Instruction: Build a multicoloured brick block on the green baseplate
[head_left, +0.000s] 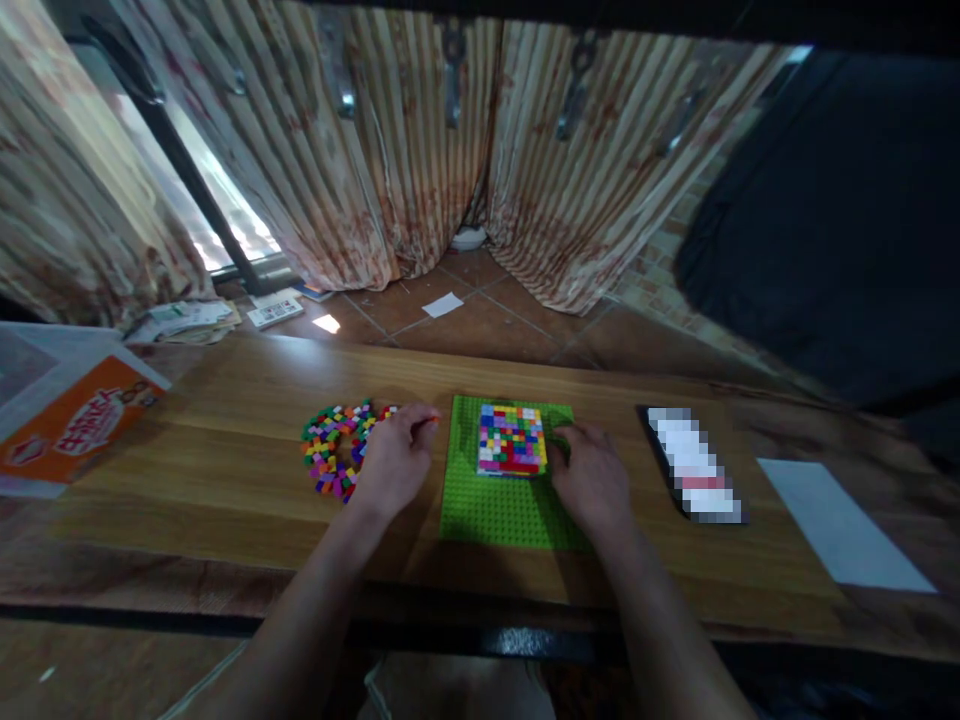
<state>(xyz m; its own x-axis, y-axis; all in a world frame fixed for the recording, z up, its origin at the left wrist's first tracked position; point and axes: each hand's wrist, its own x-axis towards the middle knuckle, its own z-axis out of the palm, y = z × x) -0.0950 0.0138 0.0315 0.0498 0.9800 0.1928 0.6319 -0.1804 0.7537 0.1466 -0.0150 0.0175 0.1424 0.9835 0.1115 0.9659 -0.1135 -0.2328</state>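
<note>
My left hand (pixel 396 455) is closed in a pinch, with a tiny orange-red toy brick (pixel 436 417) showing at the fingertips. It hovers between a loose pile of small coloured bricks (pixel 321 452) and a green studded baseplate (pixel 487 515). On the baseplate stands a square block of multicoloured bricks (pixel 512 440), its top a patchwork of colours. Just right of this block is my right hand (pixel 595 475), fingers curved and apart, thumb close to the block's side. Whether the thumb touches it, I cannot tell. My left hand covers part of the pile.
A phone (pixel 694 465) with a blurred-out screen lies right of the baseplate on the wooden table (pixel 225 480). Farther right is a white sheet (pixel 844 520). At the left stands a plastic box with an orange label (pixel 82 420). Striped curtains (pixel 420 150) hang behind.
</note>
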